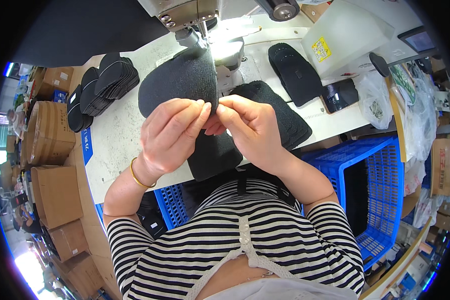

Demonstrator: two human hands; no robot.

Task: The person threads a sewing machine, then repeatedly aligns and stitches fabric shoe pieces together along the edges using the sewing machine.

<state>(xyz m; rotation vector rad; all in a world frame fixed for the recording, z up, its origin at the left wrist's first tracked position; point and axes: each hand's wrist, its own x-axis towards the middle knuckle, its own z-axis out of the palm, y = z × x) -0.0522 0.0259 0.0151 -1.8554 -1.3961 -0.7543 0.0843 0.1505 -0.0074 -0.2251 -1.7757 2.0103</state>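
Note:
Both my hands pinch the near edge of a dark fabric piece [177,80] with a rounded left end. Its far side reaches under the head of a sewing machine [185,15], by the needle area. My left hand [170,132], with a gold bangle on the wrist, has thumb and fingers pressed together on the edge. Close beside it, my right hand [250,125] grips the same edge between thumb and forefinger. Beneath my hands lies another black piece [212,157]. To the right of my right hand is a stack of black textured pieces [290,120].
Stacks of black rounded pieces [116,77] lie on the left of the white table [120,125]. More black pieces [295,72] rest at the far right, near a clear plastic bag [375,102]. Blue crates [385,185] stand below the table, and cardboard boxes [55,195] line the left.

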